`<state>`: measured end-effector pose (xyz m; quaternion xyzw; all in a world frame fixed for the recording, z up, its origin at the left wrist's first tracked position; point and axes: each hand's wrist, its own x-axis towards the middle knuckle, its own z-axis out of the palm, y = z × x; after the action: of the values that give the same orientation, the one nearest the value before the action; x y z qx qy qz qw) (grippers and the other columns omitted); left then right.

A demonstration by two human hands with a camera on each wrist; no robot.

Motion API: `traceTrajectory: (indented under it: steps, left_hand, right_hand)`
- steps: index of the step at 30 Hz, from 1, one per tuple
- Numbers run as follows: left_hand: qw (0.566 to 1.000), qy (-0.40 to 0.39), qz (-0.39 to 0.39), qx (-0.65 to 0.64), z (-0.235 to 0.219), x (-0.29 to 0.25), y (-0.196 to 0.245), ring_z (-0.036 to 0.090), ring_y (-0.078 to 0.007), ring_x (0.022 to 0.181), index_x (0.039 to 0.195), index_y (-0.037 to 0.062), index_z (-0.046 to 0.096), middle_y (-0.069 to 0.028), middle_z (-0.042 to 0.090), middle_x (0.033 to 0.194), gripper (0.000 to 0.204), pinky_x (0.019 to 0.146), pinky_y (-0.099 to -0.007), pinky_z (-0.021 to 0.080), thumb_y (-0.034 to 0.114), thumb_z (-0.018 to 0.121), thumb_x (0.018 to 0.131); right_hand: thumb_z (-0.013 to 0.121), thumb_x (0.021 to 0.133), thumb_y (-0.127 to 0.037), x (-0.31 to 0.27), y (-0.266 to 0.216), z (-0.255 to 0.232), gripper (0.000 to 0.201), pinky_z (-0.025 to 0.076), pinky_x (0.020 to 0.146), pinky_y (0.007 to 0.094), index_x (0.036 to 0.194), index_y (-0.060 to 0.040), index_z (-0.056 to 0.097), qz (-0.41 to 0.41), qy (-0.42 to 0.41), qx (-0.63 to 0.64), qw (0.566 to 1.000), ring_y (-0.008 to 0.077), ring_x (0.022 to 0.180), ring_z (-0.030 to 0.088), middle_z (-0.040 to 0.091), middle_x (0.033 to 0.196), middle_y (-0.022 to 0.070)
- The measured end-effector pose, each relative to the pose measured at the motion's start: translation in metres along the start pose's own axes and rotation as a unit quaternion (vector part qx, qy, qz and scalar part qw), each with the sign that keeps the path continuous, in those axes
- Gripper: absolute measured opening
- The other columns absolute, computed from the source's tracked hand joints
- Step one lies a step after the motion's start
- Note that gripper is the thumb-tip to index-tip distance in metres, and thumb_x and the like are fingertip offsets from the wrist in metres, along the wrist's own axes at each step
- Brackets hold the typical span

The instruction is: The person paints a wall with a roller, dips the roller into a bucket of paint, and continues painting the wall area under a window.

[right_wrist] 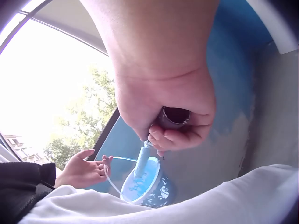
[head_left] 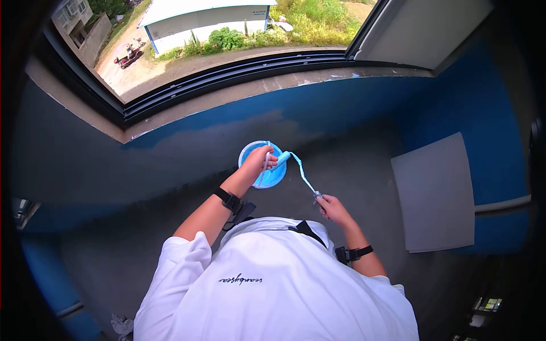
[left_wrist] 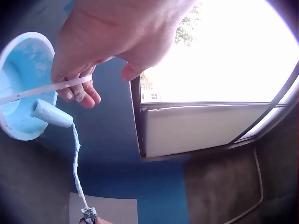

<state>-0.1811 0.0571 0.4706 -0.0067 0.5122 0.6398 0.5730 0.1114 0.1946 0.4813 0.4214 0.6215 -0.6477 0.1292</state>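
Note:
My left hand [head_left: 256, 165] holds up a paint bucket by its white bail handle [left_wrist: 46, 88], which runs across the curled fingers. White and pale smears mark the fingertips. The bucket [left_wrist: 8, 56] is tilted, with light blue paint coating its inner wall. Over its opening lies a paint roller [left_wrist: 53, 114], its sleeve covered in the same blue. A bent, paint-coated rod [left_wrist: 76, 158] joins the sleeve to a dark grip [right_wrist: 170, 117]. My right hand [head_left: 334, 209] grips that handle, its fingers wrapped round it.
In front is a wall [head_left: 216, 122] partly painted blue, partly bare grey, below a window sill [head_left: 273, 82] and dark window frame. A pale board [head_left: 435, 196] leans at the right, near a pipe [head_left: 503, 204]. Crumpled plastic [head_left: 121, 325] lies at the lower left.

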Motion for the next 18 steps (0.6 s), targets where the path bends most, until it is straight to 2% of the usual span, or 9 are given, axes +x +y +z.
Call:
traceTrajectory:
  steps: [6, 9, 11, 12, 14, 18]
  left_hand:
    - [0.999, -0.001, 0.024, -0.022, -0.044, -0.007, 0.004, 0.062, -0.0181, 0.082, 0.106, 0.0055, 0.054, -0.0089, 0.064, 0.089, 0.031, 0.076, -0.0298, 0.046, 0.033, 0.056, 0.092]
    - [0.999, 0.033, 0.034, -0.025, -0.062, -0.009, 0.004, 0.059, -0.0161, 0.075, 0.105, 0.0055, 0.053, -0.0082, 0.062, 0.086, 0.031, 0.069, -0.0284, 0.046, 0.033, 0.055, 0.091]
    - [0.996, 0.08, 0.028, -0.034, -0.076, -0.009, -0.001, 0.058, -0.0153, 0.075, 0.107, 0.0058, 0.051, -0.0067, 0.059, 0.086, 0.036, 0.071, -0.0291, 0.045, 0.036, 0.056, 0.089]
    - [0.996, 0.073, 0.033, -0.04, -0.084, -0.009, -0.003, 0.058, -0.0155, 0.077, 0.11, 0.0049, 0.05, -0.0075, 0.059, 0.089, 0.041, 0.071, -0.0299, 0.045, 0.038, 0.057, 0.088]
    - [0.994, 0.089, 0.037, -0.052, -0.097, -0.01, -0.003, 0.058, -0.0157, 0.077, 0.111, 0.0044, 0.05, -0.008, 0.059, 0.09, 0.042, 0.072, -0.0298, 0.045, 0.038, 0.057, 0.088]
    - [0.988, 0.137, 0.03, -0.071, -0.129, -0.013, -0.007, 0.057, -0.0167, 0.079, 0.113, 0.0029, 0.051, -0.0094, 0.058, 0.092, 0.044, 0.072, -0.0296, 0.046, 0.038, 0.059, 0.087]
  right_hand:
    - [0.048, 0.101, -0.032, 0.022, -0.016, 0.021, 0.031, 0.032, 0.044, 0.0229, 0.096, -0.0037, 0.06, 0.0, -0.011, 0.011, 1.0, 0.006, 0.048, 0.039, 0.046, 0.061, -0.0025]
    - [0.047, 0.102, -0.033, 0.023, -0.027, 0.02, 0.031, 0.031, 0.044, 0.0229, 0.098, -0.0046, 0.058, 0.007, -0.016, 0.027, 0.999, 0.0055, 0.048, 0.038, 0.044, 0.061, -0.003]
    - [0.045, 0.102, -0.034, 0.022, -0.034, 0.022, 0.03, 0.03, 0.044, 0.0227, 0.1, -0.0056, 0.056, 0.03, -0.027, 0.106, 0.994, 0.005, 0.047, 0.036, 0.043, 0.06, -0.0036]
    - [0.045, 0.102, -0.034, 0.025, -0.04, 0.023, 0.03, 0.03, 0.044, 0.0227, 0.1, -0.0056, 0.056, 0.03, -0.029, 0.099, 0.994, 0.005, 0.047, 0.036, 0.043, 0.06, -0.0036]
    - [0.045, 0.102, -0.034, 0.031, -0.051, 0.027, 0.03, 0.029, 0.045, 0.0219, 0.1, -0.0063, 0.055, 0.04, -0.011, 0.175, 0.984, 0.0048, 0.047, 0.036, 0.042, 0.059, -0.0039]
    - [0.045, 0.102, -0.035, 0.055, -0.075, 0.026, 0.03, 0.029, 0.045, 0.021, 0.1, -0.0063, 0.055, 0.035, 0.0, 0.21, 0.977, 0.0047, 0.046, 0.037, 0.043, 0.059, -0.0041]
